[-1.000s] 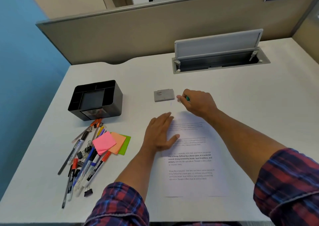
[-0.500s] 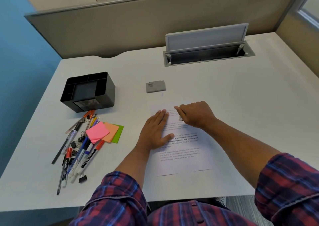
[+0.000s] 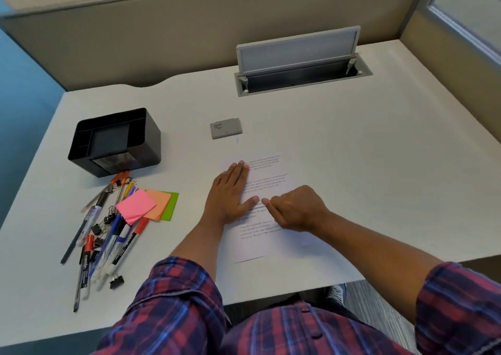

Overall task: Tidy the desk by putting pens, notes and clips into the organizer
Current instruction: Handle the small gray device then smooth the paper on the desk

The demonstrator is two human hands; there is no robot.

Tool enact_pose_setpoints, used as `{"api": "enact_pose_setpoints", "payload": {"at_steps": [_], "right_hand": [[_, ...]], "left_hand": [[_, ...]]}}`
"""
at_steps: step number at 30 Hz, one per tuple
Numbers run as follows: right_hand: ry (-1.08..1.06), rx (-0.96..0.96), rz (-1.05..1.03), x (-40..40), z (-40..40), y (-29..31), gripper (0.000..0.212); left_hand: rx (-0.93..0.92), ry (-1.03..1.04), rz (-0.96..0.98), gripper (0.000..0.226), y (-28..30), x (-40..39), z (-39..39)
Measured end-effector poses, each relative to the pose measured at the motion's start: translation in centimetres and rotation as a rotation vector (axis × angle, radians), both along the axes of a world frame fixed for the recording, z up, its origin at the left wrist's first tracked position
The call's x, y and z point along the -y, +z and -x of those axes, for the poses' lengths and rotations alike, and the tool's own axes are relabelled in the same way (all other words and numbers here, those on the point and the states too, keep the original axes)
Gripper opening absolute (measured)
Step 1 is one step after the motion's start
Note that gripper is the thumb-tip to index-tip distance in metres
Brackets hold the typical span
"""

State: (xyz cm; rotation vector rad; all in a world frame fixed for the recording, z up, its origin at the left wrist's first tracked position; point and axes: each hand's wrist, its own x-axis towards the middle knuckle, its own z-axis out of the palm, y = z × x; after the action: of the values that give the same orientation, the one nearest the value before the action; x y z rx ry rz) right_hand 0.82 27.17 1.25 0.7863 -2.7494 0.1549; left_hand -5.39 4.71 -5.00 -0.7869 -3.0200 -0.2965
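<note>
A black desk organizer (image 3: 151,138) stands at the left of the white desk. In front of it lies a heap of pens and markers (image 3: 108,238) mixed with black binder clips (image 3: 116,281). Pink, orange and green sticky notes (image 3: 141,205) rest against the heap's right side. My left hand (image 3: 230,192) presses flat on a printed sheet of paper (image 3: 271,175) in the middle of the desk. My right hand (image 3: 298,209) rests on the same sheet with its fingers curled, knuckles up, the forefinger tip near my left thumb. Nothing shows inside that fist.
A small grey flat box (image 3: 225,128) lies beyond the paper. At the back an open cable hatch (image 3: 301,78) with a raised lid is set into the desk (image 3: 379,165). A beige partition closes the far side, and the near edge lies just below the paper.
My right hand has drawn back from near the grey box to the middle of the sheet; a small green thing seen at its fingers earlier no longer shows. My left hand stays flat on the paper.
</note>
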Motion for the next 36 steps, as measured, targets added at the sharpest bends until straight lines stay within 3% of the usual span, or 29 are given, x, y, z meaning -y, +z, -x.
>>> {"api": "enact_pose_setpoints", "payload": {"at_steps": [18, 36], "right_hand": [[-0.202, 0.017, 0.017, -0.5, -4.3, 0.2, 0.051], [-0.23, 0.038, -0.038, -0.4, -4.7, -0.7, 0.049]], "left_hand": [[-0.001, 0.015, 0.047, 0.092, 0.1, -0.2, -0.1], [0.0, 0.017, 0.054, 0.093, -0.1, -0.1, 0.1]]}}
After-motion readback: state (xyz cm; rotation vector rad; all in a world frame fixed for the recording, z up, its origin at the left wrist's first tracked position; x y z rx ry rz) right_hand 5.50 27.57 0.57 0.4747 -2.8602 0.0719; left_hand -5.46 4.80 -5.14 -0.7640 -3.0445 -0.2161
